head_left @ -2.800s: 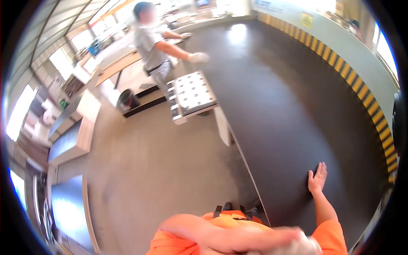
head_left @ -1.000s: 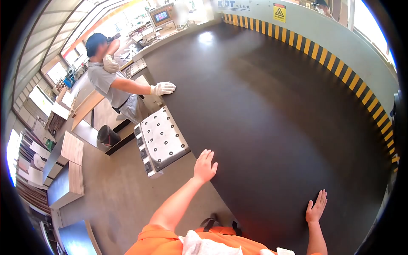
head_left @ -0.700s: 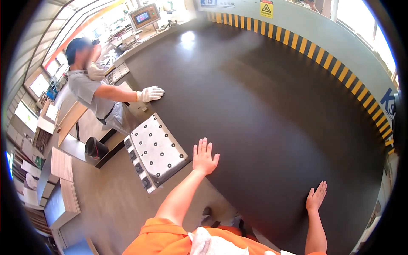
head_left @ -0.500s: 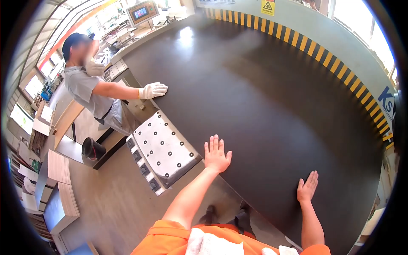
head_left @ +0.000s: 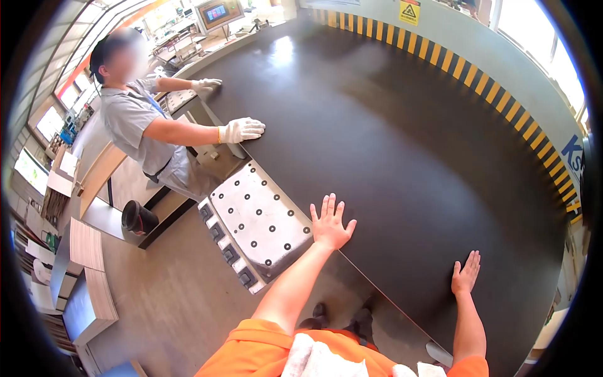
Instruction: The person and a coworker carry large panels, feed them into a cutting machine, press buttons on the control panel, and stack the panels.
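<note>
A large, dark, smooth panel (head_left: 389, 163) lies flat in front of me. My left hand (head_left: 332, 224) rests on it near its front edge, open with the fingers spread. Farther right, my right hand (head_left: 465, 274) also lies on the panel, its fingers stretched out and together. Neither hand is wrapped round anything. Beside my left hand, a light support table (head_left: 257, 213) dotted with round black-ringed inserts stands against the panel's edge.
At the left, a co-worker in grey has two gloved hands (head_left: 242, 130) on the panel. Behind it runs a yellow-and-black striped machine front (head_left: 465, 72) with a warning sign (head_left: 409, 11). A screen (head_left: 218, 14), black bucket (head_left: 139, 217) and board stacks (head_left: 88, 270) stand left.
The co-worker's raised gloved hand has come down from the face onto the panel. My left hand's fingers have spread wider. The support table and panel edge sit slightly farther right in view.
</note>
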`<state>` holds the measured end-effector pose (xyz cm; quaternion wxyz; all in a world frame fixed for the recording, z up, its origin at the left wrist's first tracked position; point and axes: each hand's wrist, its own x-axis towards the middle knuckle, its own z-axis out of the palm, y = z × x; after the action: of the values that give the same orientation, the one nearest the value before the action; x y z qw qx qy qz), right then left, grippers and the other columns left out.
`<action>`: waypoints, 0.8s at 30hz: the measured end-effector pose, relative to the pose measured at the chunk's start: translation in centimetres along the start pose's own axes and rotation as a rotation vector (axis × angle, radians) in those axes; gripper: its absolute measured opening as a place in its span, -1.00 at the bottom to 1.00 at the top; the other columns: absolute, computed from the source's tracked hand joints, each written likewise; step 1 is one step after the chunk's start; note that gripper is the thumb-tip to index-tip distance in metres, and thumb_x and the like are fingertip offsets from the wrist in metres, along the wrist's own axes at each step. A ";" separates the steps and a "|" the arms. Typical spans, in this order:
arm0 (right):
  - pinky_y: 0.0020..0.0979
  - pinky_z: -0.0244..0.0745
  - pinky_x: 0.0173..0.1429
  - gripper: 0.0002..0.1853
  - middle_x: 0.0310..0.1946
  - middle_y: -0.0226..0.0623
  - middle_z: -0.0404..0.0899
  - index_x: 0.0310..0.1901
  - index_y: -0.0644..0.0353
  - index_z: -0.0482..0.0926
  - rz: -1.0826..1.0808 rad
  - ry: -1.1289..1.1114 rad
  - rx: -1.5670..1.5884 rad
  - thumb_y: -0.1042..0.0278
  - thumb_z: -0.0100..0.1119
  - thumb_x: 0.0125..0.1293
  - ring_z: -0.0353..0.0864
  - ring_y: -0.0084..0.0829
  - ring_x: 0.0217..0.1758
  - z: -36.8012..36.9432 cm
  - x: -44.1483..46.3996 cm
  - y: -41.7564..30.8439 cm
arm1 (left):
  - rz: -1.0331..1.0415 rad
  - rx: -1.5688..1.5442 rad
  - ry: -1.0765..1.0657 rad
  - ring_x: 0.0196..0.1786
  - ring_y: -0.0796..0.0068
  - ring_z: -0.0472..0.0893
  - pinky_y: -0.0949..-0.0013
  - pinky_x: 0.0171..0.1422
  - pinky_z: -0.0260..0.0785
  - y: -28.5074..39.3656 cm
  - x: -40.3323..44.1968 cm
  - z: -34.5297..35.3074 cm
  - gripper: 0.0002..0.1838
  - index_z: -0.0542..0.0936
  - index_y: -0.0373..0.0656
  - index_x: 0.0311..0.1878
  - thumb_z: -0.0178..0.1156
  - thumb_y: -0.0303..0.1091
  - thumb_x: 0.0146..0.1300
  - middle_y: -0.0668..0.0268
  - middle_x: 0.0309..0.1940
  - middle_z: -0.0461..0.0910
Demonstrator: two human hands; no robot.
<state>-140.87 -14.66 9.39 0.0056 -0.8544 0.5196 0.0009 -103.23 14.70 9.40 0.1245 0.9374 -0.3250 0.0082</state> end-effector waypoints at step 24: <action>-0.15 -0.29 0.71 -0.21 0.65 -0.19 -0.17 0.60 0.18 -0.07 0.003 0.016 0.023 0.03 -0.04 0.49 -0.23 -0.22 0.71 -0.8 -0.1 -0.5 | -0.009 0.017 -0.024 0.69 0.30 -0.16 -0.19 0.67 -0.46 0.2 0.4 -0.2 -0.20 0.31 -0.02 0.53 -0.03 0.28 0.36 0.19 0.64 -0.04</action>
<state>-140.46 -14.30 10.17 0.0111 -0.8534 0.5209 -0.0119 -103.04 14.37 9.70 0.1125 0.9399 -0.3223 -0.0007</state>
